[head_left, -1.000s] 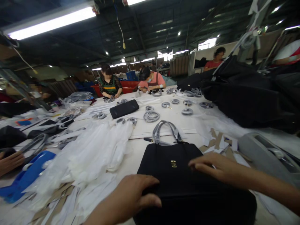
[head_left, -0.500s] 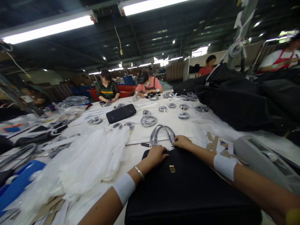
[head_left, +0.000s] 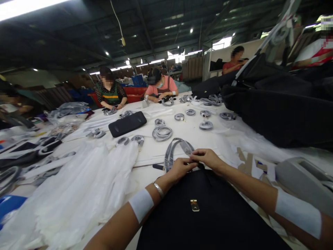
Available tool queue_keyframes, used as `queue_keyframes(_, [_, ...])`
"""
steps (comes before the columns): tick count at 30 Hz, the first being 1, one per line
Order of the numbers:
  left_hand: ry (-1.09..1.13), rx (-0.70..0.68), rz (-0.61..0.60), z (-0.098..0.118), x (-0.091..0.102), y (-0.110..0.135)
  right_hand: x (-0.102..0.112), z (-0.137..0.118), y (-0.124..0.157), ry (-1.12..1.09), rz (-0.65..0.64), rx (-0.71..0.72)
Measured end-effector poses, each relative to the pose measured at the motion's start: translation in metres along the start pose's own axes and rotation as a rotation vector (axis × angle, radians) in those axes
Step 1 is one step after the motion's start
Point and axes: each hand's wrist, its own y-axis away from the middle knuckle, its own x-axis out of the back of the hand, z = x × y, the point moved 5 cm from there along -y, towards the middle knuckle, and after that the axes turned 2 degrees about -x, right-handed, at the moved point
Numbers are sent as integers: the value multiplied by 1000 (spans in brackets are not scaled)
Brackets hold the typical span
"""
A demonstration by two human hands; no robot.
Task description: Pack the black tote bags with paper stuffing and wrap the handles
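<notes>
A black handbag (head_left: 208, 222) lies in front of me with its gold clasp plate (head_left: 194, 205) facing up. Its grey, plastic-wrapped handle (head_left: 170, 152) loops up beyond the bag's far edge. My right hand (head_left: 209, 159) is closed in a pinch at the right base of the handle. Fingertips of my left hand (head_left: 180, 168) meet it there, also pinched together; what lies between them is mostly hidden. A small dark tag (head_left: 158, 167) sticks out left of the handle.
White plastic sheets (head_left: 85, 184) heap on the left. Coiled wrapped straps (head_left: 162, 133) and a black padded panel (head_left: 127, 124) lie across the white table. Right are cardboard scraps (head_left: 247, 161), a grey machine (head_left: 299, 173) and black material (head_left: 281, 107). Co-workers (head_left: 161, 86) sit opposite.
My left hand has moved right and forward from the bag's top to meet my right hand at the handle base. The bag's top has tilted up, and the view has shifted.
</notes>
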Motion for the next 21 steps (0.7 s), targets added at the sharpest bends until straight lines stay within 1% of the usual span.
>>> queue_keyframes(2, [47, 18, -42, -3, -6, -6, 4, -2, -5, -68, 24, -8])
queue_keyframes(5, [65, 7, -104, 0, -9, -11, 14, -3, -12, -167, 108, 8])
queue_keyframes(9, [-74, -19, -137, 6, -8, -9, 20, 9, -14, -274, 199, 0])
queue_keyframes(11, [-166, -46, -150, 9, -10, -3, 20, 17, -12, -314, 217, -22])
queue_keyframes(13, [-235, -104, -158, 13, -10, 4, 19, 24, -10, -355, 219, -45])
queue_keyframes(15, [-280, -147, -145, 17, -5, 14, 19, 28, -8, -401, 208, -59])
queue_keyframes(18, [-376, -126, -131, 18, 15, 28, 20, 29, -5, -499, 149, -73])
queue_keyframes(21, [-480, -96, -216, 16, 35, 43, 16, 26, -1, -538, 64, -86])
